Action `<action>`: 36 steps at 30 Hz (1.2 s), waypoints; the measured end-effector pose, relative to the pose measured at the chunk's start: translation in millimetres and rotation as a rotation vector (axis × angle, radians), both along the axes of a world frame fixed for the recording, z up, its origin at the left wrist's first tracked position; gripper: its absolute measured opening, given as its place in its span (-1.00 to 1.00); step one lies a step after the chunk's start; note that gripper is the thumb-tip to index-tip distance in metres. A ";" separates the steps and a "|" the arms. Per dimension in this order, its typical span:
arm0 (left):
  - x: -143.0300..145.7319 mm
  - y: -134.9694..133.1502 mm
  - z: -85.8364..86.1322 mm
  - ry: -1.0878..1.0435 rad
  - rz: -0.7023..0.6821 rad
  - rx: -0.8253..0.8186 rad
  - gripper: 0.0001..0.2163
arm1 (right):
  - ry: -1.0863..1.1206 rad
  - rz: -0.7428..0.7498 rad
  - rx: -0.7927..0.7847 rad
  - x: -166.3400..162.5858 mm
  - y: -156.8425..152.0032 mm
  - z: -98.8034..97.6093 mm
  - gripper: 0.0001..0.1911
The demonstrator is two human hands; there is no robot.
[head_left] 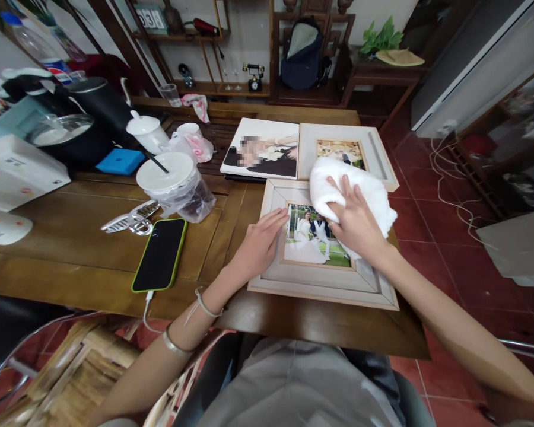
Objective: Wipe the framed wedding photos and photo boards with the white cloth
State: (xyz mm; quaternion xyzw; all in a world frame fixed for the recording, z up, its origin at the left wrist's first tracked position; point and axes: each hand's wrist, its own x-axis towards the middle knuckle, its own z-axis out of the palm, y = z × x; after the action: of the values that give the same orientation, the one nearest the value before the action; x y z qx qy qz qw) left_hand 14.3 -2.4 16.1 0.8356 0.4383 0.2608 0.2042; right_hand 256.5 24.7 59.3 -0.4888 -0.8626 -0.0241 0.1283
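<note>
Two hands were at work on the nearest picture frame (323,279), which lay flat at the near right corner of the wooden table (71,237), its lower edge close to the table's rim. The left hand (260,243) rested palm down with fingers stretched flat and close together on the frame's left border, its fingertips just reaching the edge of the wedding photo (314,240); it gripped nothing and seemed only to steady the frame. The right hand (358,222) lay spread over a white cloth (351,187), pressing it onto the upper right part of the frame and photo rather than clenching it. The cloth covered that corner, so the surface beneath it was hidden. Judging by where the cloth sat, the wiping looked partway through: the upper right was under the cloth, while the lower and left borders lay bare, and no dirt or shine showed whether they were already cleaned. Behind this frame a second frame (374,145) lay touching it, partly overlapped by the cloth, and beside that a photo print (262,151) lay flat; whether either had been wiped could not be told. To the left, well apart from the hands, lay a phone (160,254) in a green case, and a lidded cup (171,181) in a plastic bag.
</note>
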 end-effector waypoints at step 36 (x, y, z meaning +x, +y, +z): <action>0.3 0.7 -0.1 -0.015 0.008 -0.009 -0.61 | -0.052 -0.005 0.007 2.7 15.8 0.0 -0.61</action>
State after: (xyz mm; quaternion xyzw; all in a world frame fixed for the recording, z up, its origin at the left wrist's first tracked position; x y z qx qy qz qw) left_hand 14.6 -1.7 16.0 0.8308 0.4413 0.2661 0.2101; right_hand 259.2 40.6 59.4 -0.4897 -0.8643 -0.0402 0.1074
